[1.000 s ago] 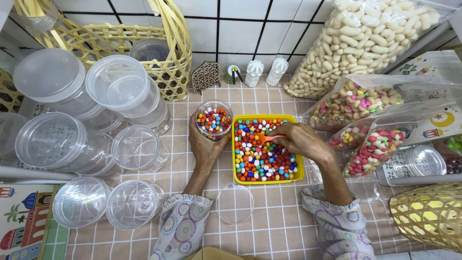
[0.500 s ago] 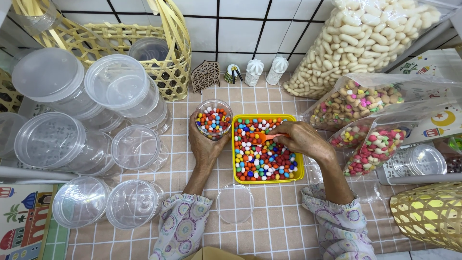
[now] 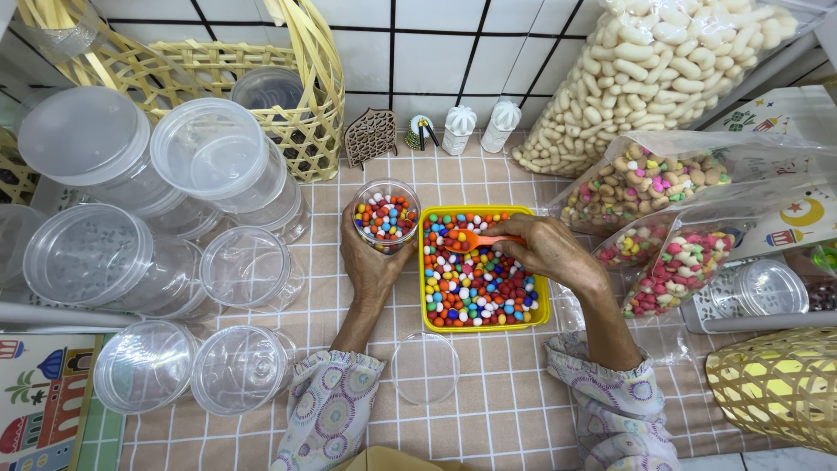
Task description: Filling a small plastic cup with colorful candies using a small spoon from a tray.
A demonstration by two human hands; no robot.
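My left hand (image 3: pixel 370 266) cups the near side of a small clear jar (image 3: pixel 386 215) partly filled with coloured candies. My right hand (image 3: pixel 549 250) grips an orange spoon (image 3: pixel 478 240) whose bowl holds a few candies over the upper left part of a yellow tray (image 3: pixel 485 324). The tray is full of small round candies in several colours. A clear lid (image 3: pixel 425 367) lies flat on the cloth below the tray, between my forearms.
Several empty clear jars (image 3: pixel 166 262) are stacked at the left beside a woven basket (image 3: pixel 261 96). Bags of snacks (image 3: pixel 663 187) lie at the right, with a large bag of pale puffs (image 3: pixel 645 70) behind. Another woven basket (image 3: pixel 780 388) stands at the lower right.
My right hand has shifted left with the spoon, bringing its loaded bowl closer to the jar. My left hand and the jar have stayed put.
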